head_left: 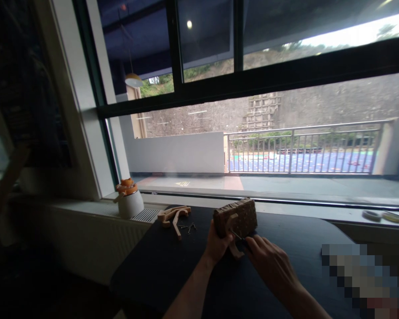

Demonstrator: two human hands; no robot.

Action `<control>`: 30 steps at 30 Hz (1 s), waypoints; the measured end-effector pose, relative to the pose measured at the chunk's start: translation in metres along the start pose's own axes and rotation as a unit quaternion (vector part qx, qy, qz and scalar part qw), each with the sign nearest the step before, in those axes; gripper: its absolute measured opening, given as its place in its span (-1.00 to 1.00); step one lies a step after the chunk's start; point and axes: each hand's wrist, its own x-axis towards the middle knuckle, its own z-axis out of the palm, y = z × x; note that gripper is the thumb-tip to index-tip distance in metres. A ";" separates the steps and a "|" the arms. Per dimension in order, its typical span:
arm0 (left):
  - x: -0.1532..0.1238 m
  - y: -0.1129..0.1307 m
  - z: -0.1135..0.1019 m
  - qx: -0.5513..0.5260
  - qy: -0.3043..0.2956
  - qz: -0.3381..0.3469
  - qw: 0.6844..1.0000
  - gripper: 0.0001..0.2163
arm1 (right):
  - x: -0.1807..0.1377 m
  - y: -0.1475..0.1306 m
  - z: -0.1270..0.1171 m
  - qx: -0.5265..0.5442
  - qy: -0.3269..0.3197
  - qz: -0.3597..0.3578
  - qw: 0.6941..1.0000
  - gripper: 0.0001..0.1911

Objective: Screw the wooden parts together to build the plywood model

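A brown box-shaped piece (246, 216) with a textured surface is held up above the dark table, tilted. My left hand (216, 246) is closed around its left side, the thumb near a curved wooden piece (235, 251) lying against its near face. In my right hand (264, 252), closed, is a screwdriver (237, 235); its thin shaft points up and left at the wooden piece. The exact contact of the tip is too small to tell. Left of my hands, more curved wooden pieces (177, 226) lie on the table beside several screws (190, 228).
The dark table (146, 266) stands against the window sill. A pale jug (131, 204) with an orange top stands on the sill at left, above a radiator (126, 241). Tape rolls (391, 217) lie on the sill at right. A blurred-out patch covers the lower right.
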 end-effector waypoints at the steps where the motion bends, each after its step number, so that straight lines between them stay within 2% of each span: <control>1: 0.000 0.000 0.000 0.000 0.002 -0.001 1.000 -0.62 | 0.002 -0.001 -0.001 -0.005 -0.005 -0.011 1.000 -0.83; 5: 0.000 0.000 -0.001 -0.005 -0.003 -0.001 1.000 -0.61 | 0.007 -0.001 -0.004 0.003 -0.026 -0.004 1.000 -0.80; 8: -0.001 0.000 -0.001 -0.006 -0.009 0.002 1.000 -0.61 | 0.010 0.002 -0.003 0.019 -0.049 0.037 0.998 -0.79; 14: -0.002 0.000 -0.001 -0.004 -0.014 0.001 1.000 -0.61 | 0.021 0.009 0.003 0.064 -0.111 0.079 0.989 -0.53; 19: -0.002 -0.002 -0.002 -0.004 -0.019 -0.001 1.000 -0.64 | 0.029 -0.001 -0.009 0.032 -0.094 0.076 0.992 -0.88; 25: -0.001 -0.007 -0.003 0.006 -0.010 0.000 1.000 -0.63 | 0.027 -0.012 -0.020 0.010 -0.103 0.028 0.994 -0.69; 27: -0.001 -0.007 -0.004 0.007 -0.008 -0.002 1.000 -0.64 | 0.026 -0.010 -0.019 0.024 -0.111 0.037 0.993 -0.72; 30: -0.001 -0.005 -0.004 0.005 -0.013 0.000 1.000 -0.63 | 0.026 -0.005 -0.017 0.061 -0.120 0.085 0.987 -0.80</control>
